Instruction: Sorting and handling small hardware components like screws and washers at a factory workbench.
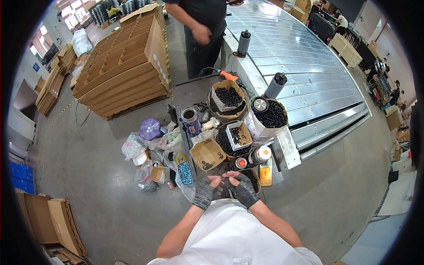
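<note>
Grey fingerless gloves cover both of my hands, which meet at the bench's near edge. My left hand (206, 191) has thumb and fingertips pinched together. Close beside it, my right hand (243, 187) is also closed in a pinch. Something thin and small seems to sit between the fingertips, too small to name. Partly hidden by my right hand is a container of dark parts (251, 175). Just beyond the hands stands an open cardboard box (206, 152) with a few small black pieces. A white box (239, 135) of black rings rests on a larger container of black parts.
Bags of black parts (270, 115) crowd the bench, with a jar (191, 120), a white-capped bottle (261, 154) and a yellow box (265, 176). Blue fasteners (185, 173) lie at left. A metal-slatted conveyor (300, 62) extends beyond. Another person (201, 35) stands near stacked cardboard (123, 66).
</note>
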The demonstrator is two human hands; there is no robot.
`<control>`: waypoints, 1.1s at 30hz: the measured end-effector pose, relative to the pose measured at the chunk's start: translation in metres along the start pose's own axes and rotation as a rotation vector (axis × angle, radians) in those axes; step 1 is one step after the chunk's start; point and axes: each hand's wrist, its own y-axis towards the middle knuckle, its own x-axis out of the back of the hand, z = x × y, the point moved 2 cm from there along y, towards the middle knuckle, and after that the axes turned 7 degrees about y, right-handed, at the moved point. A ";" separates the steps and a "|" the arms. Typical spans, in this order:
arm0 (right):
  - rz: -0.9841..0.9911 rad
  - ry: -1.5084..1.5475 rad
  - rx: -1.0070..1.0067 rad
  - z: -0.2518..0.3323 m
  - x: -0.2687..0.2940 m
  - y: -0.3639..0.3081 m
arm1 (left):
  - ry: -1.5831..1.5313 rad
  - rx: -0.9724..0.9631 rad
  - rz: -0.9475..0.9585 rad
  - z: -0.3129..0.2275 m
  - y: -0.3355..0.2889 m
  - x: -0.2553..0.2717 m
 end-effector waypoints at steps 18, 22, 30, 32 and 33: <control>-0.067 -0.080 0.031 0.000 -0.007 0.004 | -0.215 0.075 -0.021 0.014 0.008 0.004; -0.100 -0.060 0.025 -0.001 -0.005 0.007 | -0.248 0.107 -0.026 0.010 0.009 0.000; -0.111 -0.042 -0.004 0.000 -0.005 0.008 | -0.438 0.220 0.031 0.017 0.013 0.008; -0.125 0.000 -0.017 0.000 -0.002 0.009 | -0.484 0.232 0.056 0.017 0.013 0.008; -0.138 0.044 -0.029 0.000 0.000 0.010 | -0.485 0.233 0.057 0.013 0.012 0.006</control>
